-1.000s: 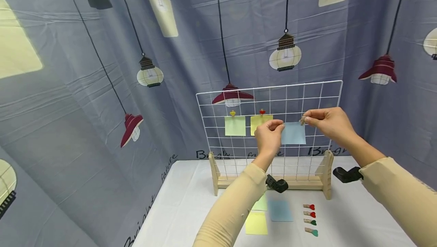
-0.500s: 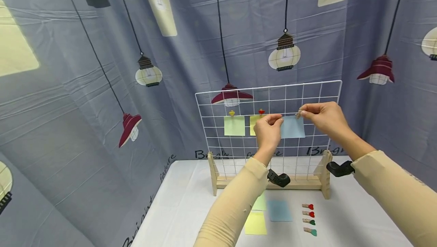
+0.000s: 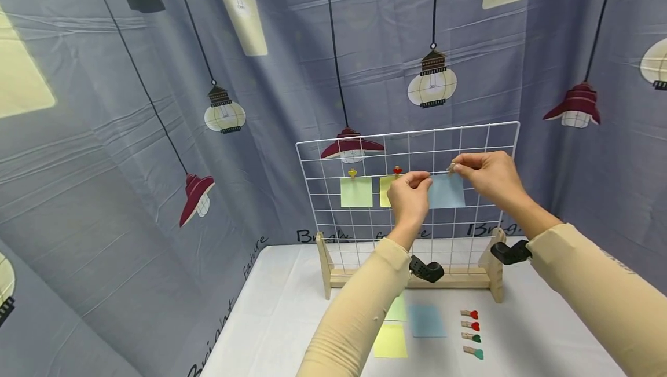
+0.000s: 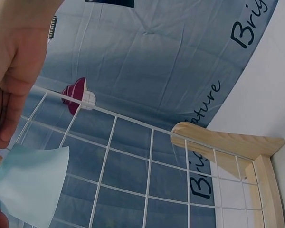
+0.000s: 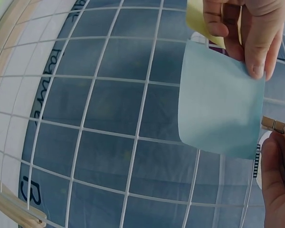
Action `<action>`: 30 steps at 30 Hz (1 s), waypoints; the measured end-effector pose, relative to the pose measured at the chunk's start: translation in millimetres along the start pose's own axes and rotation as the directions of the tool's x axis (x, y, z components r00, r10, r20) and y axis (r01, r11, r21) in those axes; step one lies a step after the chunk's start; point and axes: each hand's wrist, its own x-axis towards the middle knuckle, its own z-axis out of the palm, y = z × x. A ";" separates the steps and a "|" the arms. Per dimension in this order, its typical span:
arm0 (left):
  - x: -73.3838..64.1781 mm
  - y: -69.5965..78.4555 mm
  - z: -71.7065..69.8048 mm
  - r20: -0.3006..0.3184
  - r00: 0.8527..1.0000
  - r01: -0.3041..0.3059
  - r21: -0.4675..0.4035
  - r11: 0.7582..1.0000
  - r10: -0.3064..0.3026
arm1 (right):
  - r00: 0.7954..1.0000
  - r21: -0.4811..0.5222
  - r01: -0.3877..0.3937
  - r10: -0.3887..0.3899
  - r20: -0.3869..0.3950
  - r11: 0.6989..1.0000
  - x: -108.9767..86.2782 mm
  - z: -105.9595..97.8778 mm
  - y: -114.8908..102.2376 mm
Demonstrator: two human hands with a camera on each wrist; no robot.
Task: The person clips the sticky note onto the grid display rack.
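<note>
My left hand [image 3: 409, 200] pinches the upper left corner of a light blue sticky note [image 3: 447, 193], held against the white wire grid [image 3: 476, 223]. Thumb and fingertips of my right hand [image 3: 494, 175] grip a small wooden clothespin [image 5: 274, 124] above the note's top edge, near its right side. In the right wrist view the clothespin's tip is beside the note; a small gap seems to separate them. A green note [image 3: 356, 193] and a yellow note [image 3: 385, 191], partly behind my left hand, hang from the grid by heart clothespins.
Wooden feet [image 3: 497, 267] hold the grid upright on a white table [image 3: 281, 307]. In front lie a blue note [image 3: 427, 321], a yellow note [image 3: 391, 340], a partly hidden green note [image 3: 398, 309] and several heart clothespins [image 3: 471, 326]. A lamp-print curtain [image 3: 271, 105] hangs behind.
Both hands have risen, lifting the blue note higher against the grid. My right hand has also shifted left, carrying the clothespin to just over the note's top edge.
</note>
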 end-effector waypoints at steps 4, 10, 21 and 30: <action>0.3 -0.3 1.7 -0.007 1.000 -0.003 0.007 1.000 0.003 | 1.000 -0.017 0.002 -0.002 0.001 1.000 0.1 1.2 -0.5; -0.9 0.1 1.8 -0.006 1.000 0.007 0.003 1.000 -0.007 | 1.000 -0.037 -0.002 0.003 0.016 0.999 1.7 3.8 -2.1; 1.5 1.8 4.4 -0.001 1.000 -0.010 0.005 1.000 0.010 | 0.998 -0.112 0.063 -0.061 0.016 0.992 7.2 4.4 -7.2; 1.6 1.2 3.7 -0.003 1.000 -0.008 -0.001 1.000 0.008 | 0.997 -0.123 0.052 -0.045 0.060 0.991 9.4 8.3 -12.4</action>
